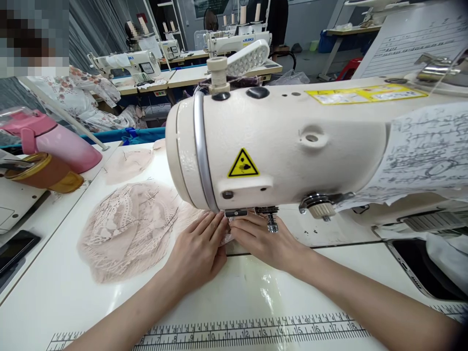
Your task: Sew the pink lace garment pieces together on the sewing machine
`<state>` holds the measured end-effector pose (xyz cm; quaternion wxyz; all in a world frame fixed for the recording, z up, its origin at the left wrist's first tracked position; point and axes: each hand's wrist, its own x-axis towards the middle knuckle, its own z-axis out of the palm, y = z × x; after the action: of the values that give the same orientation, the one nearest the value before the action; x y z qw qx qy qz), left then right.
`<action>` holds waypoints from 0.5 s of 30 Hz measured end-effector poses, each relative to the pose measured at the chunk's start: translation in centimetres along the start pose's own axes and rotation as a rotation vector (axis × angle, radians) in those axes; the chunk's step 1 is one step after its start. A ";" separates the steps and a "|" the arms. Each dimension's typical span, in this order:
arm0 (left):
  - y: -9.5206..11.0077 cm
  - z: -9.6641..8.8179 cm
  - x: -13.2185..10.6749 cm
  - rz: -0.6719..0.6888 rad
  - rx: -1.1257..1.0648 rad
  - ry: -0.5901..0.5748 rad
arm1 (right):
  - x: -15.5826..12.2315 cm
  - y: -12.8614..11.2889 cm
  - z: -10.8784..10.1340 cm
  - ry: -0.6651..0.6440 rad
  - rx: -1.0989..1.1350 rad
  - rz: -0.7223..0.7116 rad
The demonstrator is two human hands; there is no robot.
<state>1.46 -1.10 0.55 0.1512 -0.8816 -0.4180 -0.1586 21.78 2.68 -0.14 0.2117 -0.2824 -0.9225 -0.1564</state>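
Note:
Pale pink lace fabric [227, 238] lies under the needle area of a white sewing machine [278, 141]. My left hand [201, 248] is closed on its left side, with fingers together and thumb tucked low. From the right, my right hand [263, 241] grips the same lace, its fingertips close to my left ones. The machine head hides the needle, the presser foot and part of the fingers. A larger pile of pink lace pieces [127, 229] with loose dark threads spreads on the table to the left of my left hand.
A printed ruler [226, 334] runs along the table's front edge. One phone [420, 268] lies at the right, another [16, 251] at the left. A pink bottle [62, 141] and an amber cup [47, 173] stand at left. Behind are other machines [237, 44] and a person in a floral top [80, 97].

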 end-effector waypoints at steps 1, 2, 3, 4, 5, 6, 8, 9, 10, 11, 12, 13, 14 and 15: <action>0.1 0.0 0.1 -0.002 0.004 0.001 | 0.0 0.1 0.0 0.008 -0.023 0.004; 0.1 0.0 0.1 -0.005 0.008 0.000 | 0.0 0.1 0.0 0.019 -0.040 0.006; 0.2 -0.1 0.2 -0.009 0.010 -0.004 | 0.0 0.2 0.1 0.034 -0.051 0.006; 0.2 -0.1 0.2 -0.013 0.013 -0.006 | 0.0 0.3 0.1 0.049 -0.056 0.002; 0.2 -0.1 0.3 -0.016 0.014 -0.008 | 0.0 0.4 0.2 0.058 -0.056 -0.006; 0.3 -0.1 0.3 -0.017 0.013 -0.007 | 0.0 0.5 0.2 0.063 -0.056 -0.013; 0.3 -0.1 0.4 -0.020 0.004 -0.003 | 0.0 0.7 0.1 0.066 -0.054 -0.017; 0.4 -0.1 0.4 -0.023 -0.003 -0.003 | 0.0 0.8 0.1 0.058 -0.053 -0.018; 0.4 -0.1 0.5 -0.027 -0.010 -0.006 | 0.0 0.9 0.1 0.052 -0.052 -0.018; 0.4 0.0 0.5 -0.031 -0.016 -0.011 | 0.0 1.0 0.0 0.047 -0.054 -0.019; 0.4 0.0 0.5 -0.036 -0.019 -0.016 | 0.1 1.1 -0.1 0.042 -0.059 -0.019; 0.4 0.1 0.5 -0.039 -0.019 -0.020 | 0.1 1.2 -0.1 0.042 -0.068 -0.021; 0.4 0.1 0.5 -0.039 -0.016 -0.020 | 0.2 1.3 -0.1 0.041 -0.077 -0.024; 0.4 0.2 0.6 -0.039 -0.013 -0.019 | 0.2 1.4 -0.2 0.049 -0.086 -0.028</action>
<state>2.15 -0.90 0.55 0.1382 -0.8758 -0.4356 -0.1557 22.43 3.81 0.35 0.2196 -0.2743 -0.9134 -0.2056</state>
